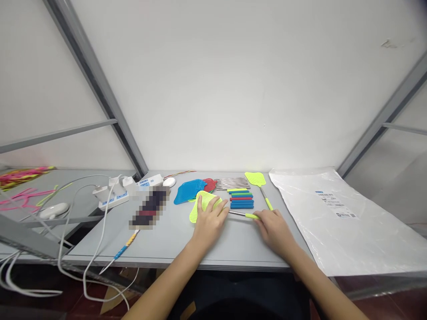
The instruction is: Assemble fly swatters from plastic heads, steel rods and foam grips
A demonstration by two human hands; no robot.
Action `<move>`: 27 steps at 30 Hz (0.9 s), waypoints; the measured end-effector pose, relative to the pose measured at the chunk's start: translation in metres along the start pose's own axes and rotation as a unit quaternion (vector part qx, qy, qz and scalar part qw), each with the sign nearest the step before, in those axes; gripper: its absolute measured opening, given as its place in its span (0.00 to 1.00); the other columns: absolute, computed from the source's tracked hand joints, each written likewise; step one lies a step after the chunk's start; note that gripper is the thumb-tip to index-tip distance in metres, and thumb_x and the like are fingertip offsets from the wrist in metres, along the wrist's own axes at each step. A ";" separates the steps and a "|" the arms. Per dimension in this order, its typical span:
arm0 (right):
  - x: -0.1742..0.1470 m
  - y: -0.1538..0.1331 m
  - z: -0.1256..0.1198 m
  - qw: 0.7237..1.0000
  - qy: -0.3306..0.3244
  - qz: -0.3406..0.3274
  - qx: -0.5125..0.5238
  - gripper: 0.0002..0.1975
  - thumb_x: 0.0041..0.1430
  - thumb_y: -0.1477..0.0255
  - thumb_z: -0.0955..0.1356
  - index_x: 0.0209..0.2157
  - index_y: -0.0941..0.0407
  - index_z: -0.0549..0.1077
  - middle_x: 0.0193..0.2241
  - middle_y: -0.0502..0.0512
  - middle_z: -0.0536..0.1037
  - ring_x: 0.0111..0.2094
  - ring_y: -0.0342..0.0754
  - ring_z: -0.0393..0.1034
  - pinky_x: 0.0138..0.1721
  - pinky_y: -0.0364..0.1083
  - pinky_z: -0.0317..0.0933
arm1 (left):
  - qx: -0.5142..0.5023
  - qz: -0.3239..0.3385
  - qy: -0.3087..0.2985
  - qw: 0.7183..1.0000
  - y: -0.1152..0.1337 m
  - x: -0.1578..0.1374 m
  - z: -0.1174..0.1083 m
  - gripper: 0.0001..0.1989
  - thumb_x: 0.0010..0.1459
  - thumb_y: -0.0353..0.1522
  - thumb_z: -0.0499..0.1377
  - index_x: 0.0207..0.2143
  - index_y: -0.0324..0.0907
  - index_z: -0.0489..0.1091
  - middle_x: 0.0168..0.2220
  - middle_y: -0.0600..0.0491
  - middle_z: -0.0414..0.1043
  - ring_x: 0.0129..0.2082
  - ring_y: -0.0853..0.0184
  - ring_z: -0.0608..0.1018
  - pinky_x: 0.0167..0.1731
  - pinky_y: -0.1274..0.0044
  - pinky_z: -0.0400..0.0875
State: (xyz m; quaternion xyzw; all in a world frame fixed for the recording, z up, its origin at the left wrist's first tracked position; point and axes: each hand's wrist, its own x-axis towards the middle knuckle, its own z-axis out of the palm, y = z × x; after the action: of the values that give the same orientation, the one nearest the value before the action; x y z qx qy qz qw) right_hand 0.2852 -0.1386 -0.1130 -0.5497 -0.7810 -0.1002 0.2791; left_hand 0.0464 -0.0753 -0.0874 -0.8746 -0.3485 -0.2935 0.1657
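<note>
A yellow-green fly swatter (237, 213) lies low over the table, pointing left, its perforated head (197, 209) partly covered by my left hand (211, 220). Those fingers rest over the head and hold it near the neck. At the other end, my right hand (273, 229) pinches the green grip of the same swatter. A metal rod joins head and grip. Just behind lie several coloured handle tubes (241, 202), blue, red and green, beside a row of metal rods (232, 183). Blue swatter heads (188, 192) and a red one (210, 185) lie behind my left hand.
Another yellow-green swatter (255, 178) lies at the back. White plastic packaging with a label (333, 231) covers the right side. To the left are a blurred phone-like object (150, 206) on a cable, power strips (115, 200) and loose white cords. Metal frame posts (100, 93) stand behind.
</note>
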 end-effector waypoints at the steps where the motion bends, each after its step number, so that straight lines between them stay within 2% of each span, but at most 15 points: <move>1: 0.001 -0.003 0.001 1.000 0.007 -0.006 -0.018 0.11 0.67 0.71 0.58 0.43 0.57 0.69 0.31 0.55 0.74 0.34 0.48 0.66 0.41 0.48 0.52 | 0.002 -0.003 0.006 1.000 0.001 -0.001 0.001 0.13 0.59 0.23 0.53 0.41 0.47 0.71 0.51 0.51 0.73 0.54 0.57 0.70 0.58 0.44 0.39; 5: 0.014 -0.027 0.010 0.995 0.033 -0.030 -0.086 0.10 0.66 0.68 0.60 0.40 0.56 0.70 0.29 0.54 0.73 0.33 0.47 0.66 0.43 0.49 0.48 | 0.000 0.010 0.018 1.000 0.007 -0.001 0.003 0.12 0.59 0.24 0.54 0.41 0.47 0.72 0.48 0.52 0.75 0.53 0.57 0.70 0.58 0.45 0.38; 10: 0.034 -0.049 0.021 0.993 0.037 -0.043 -0.108 0.12 0.68 0.71 0.59 0.33 0.56 0.70 0.26 0.51 0.71 0.30 0.45 0.64 0.35 0.47 0.45 | 0.001 0.015 0.019 1.000 0.005 -0.002 0.003 0.11 0.59 0.25 0.54 0.40 0.47 0.72 0.47 0.53 0.76 0.53 0.57 0.70 0.58 0.44 0.36; 14: 0.030 -0.034 0.013 0.993 0.040 -0.047 -0.105 0.12 0.68 0.72 0.58 0.33 0.56 0.70 0.25 0.51 0.71 0.29 0.45 0.63 0.34 0.47 0.44 | 0.016 -0.022 0.021 0.999 -0.014 -0.002 -0.006 0.13 0.58 0.23 0.54 0.39 0.48 0.72 0.47 0.52 0.76 0.54 0.55 0.70 0.56 0.41 0.35; 18: 0.018 -0.011 -0.005 0.992 0.047 -0.016 -0.115 0.12 0.68 0.72 0.58 0.33 0.56 0.69 0.27 0.52 0.72 0.31 0.46 0.63 0.37 0.47 0.46 | 0.038 -0.060 0.046 0.996 -0.029 0.001 -0.018 0.14 0.56 0.23 0.55 0.39 0.49 0.73 0.48 0.51 0.75 0.54 0.53 0.69 0.55 0.40 0.36; 24: 0.032 -0.011 -0.011 0.989 0.047 0.017 -0.141 0.12 0.68 0.71 0.57 0.34 0.55 0.68 0.29 0.54 0.70 0.30 0.47 0.62 0.34 0.47 0.47 | 0.035 -0.059 0.069 0.995 -0.015 0.013 -0.016 0.07 0.60 0.27 0.55 0.36 0.45 0.71 0.50 0.50 0.74 0.53 0.53 0.69 0.56 0.42 0.35; 27: 0.047 -0.018 -0.004 0.987 0.047 0.009 -0.150 0.11 0.67 0.67 0.59 0.33 0.55 0.69 0.28 0.53 0.69 0.29 0.47 0.61 0.32 0.47 0.45 | 0.014 -0.057 0.053 0.997 -0.008 0.019 -0.011 0.06 0.61 0.28 0.54 0.36 0.45 0.70 0.43 0.51 0.77 0.50 0.57 0.71 0.56 0.43 0.34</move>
State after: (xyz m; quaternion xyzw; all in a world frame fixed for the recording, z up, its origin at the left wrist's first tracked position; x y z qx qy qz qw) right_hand 0.2589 -0.1100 -0.0813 -0.5872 -0.7379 -0.2396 0.2307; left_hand 0.0474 -0.0656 -0.0662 -0.8343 -0.3923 -0.3434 0.1790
